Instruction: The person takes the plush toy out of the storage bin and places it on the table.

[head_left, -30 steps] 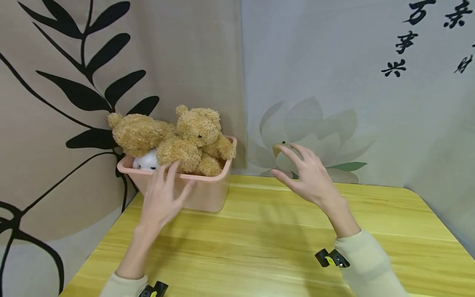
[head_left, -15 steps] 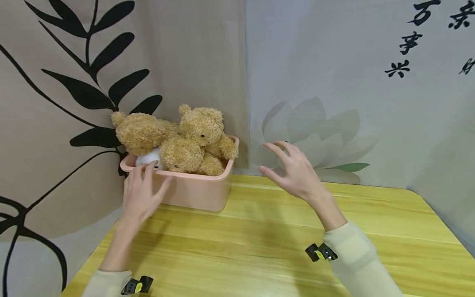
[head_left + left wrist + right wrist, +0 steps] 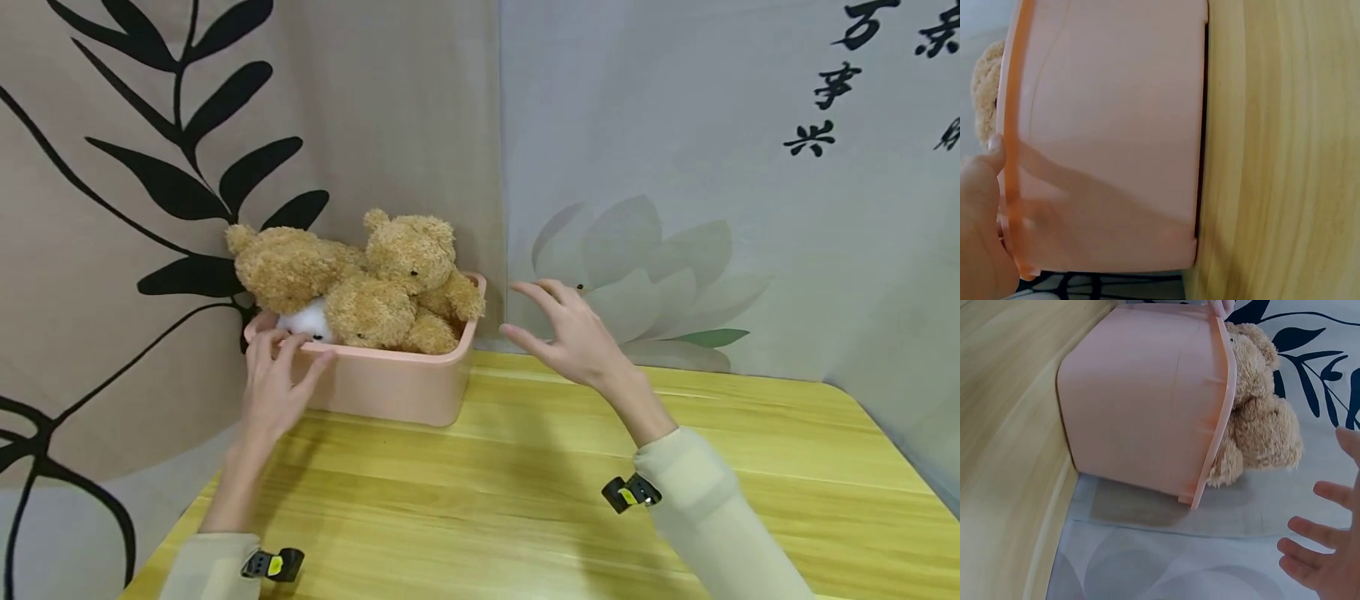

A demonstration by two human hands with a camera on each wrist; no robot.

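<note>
In the head view a pink plastic storage bin stands at the back left of the wooden table. Several tan teddy bears are piled in it, some rising above its rim, with a white plush toy partly buried among them. My left hand holds the bin's front rim near the left corner. Its fingers bend over the edge and the thumb lies along the rim; the left wrist view hides most of the fingertips. To the right of the bin, my right hand hovers apart from it, fingers spread and slightly bent.
Behind the table hangs a cloth backdrop printed with leaves, a lotus and characters. The bin stands close to it. A small black device is on the right sleeve, and a similar one on the left.
My left hand has moved left along the bin's front to the rim near the left corner. The right hand has come left, nearer the bin. The toys keep their places.
</note>
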